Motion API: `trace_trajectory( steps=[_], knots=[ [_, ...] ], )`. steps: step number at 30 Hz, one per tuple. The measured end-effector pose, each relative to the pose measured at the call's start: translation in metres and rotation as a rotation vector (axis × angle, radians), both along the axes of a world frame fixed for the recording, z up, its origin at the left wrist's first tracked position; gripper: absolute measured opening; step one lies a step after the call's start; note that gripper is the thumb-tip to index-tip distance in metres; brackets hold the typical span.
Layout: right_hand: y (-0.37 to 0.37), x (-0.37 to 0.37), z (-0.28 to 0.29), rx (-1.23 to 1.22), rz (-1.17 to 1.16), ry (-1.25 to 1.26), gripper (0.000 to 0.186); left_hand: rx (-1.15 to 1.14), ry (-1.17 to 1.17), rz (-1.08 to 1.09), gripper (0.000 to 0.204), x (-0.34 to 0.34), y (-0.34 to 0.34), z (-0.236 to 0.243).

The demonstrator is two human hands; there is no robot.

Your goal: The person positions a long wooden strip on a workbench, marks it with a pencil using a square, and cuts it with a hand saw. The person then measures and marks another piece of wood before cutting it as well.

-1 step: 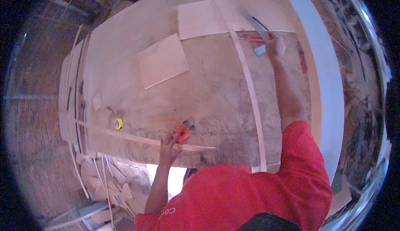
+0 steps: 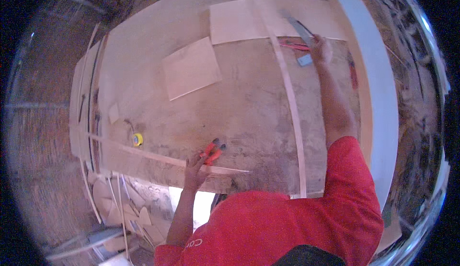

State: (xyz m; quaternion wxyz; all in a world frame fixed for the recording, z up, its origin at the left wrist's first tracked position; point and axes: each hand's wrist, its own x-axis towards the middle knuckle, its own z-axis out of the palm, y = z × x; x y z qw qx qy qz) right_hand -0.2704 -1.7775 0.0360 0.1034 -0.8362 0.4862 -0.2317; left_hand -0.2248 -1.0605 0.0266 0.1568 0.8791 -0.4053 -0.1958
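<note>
Near the front of the worn wooden tabletop (image 2: 249, 112), my left hand (image 2: 194, 169) has its fingers closed on red-handled pliers (image 2: 211, 153), just over a pale wooden strip (image 2: 139, 153). Farther forward, at the right, my right hand (image 2: 321, 50) grips a long grey blade-like tool (image 2: 302, 31), blurred at its far end, over the edge of a pale sheet (image 2: 235, 21). Just left of that hand lie slim red tools (image 2: 290, 44) and a small grey block (image 2: 304, 60).
A long strip (image 2: 291, 108) runs lengthwise across the table; a loose square sheet (image 2: 191, 67) and a yellow tape measure (image 2: 137, 139) lie on it. A white-topped board (image 2: 383, 122) runs along the right. Stacked boards (image 2: 81, 117) line the left, with offcuts (image 2: 120, 208) at lower left.
The view has shifted slightly, so the table's contents appear a little farther right. My right hand and its tool sit slightly to the right in the picture; both hands keep their holds.
</note>
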Motion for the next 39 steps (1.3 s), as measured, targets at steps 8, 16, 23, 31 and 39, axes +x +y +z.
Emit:
trace_trajectory(
  steps=[8,16,23,31,39],
  knots=[
    [-0.11,0.09,-0.077,0.008,0.402,0.28,0.039,-0.085,0.041,0.045,0.085,-0.001,0.015,0.014],
    [-0.194,0.042,-0.149,-0.059,0.329,0.045,0.056,-0.084,0.171,0.089,0.074,0.016,0.026,-0.034],
    [-0.024,0.002,-0.036,0.114,0.134,0.228,0.071,0.043,0.016,0.085,0.083,-0.01,0.016,0.007],
    [0.043,-0.015,0.001,0.33,-0.03,0.223,0.096,0.002,-0.002,-0.006,0.077,0.003,0.035,-0.025],
    [-0.017,-0.068,-0.073,0.549,-0.022,-0.251,0.054,-0.022,-0.228,-0.142,0.064,0.013,0.022,-0.059]
  ],
)
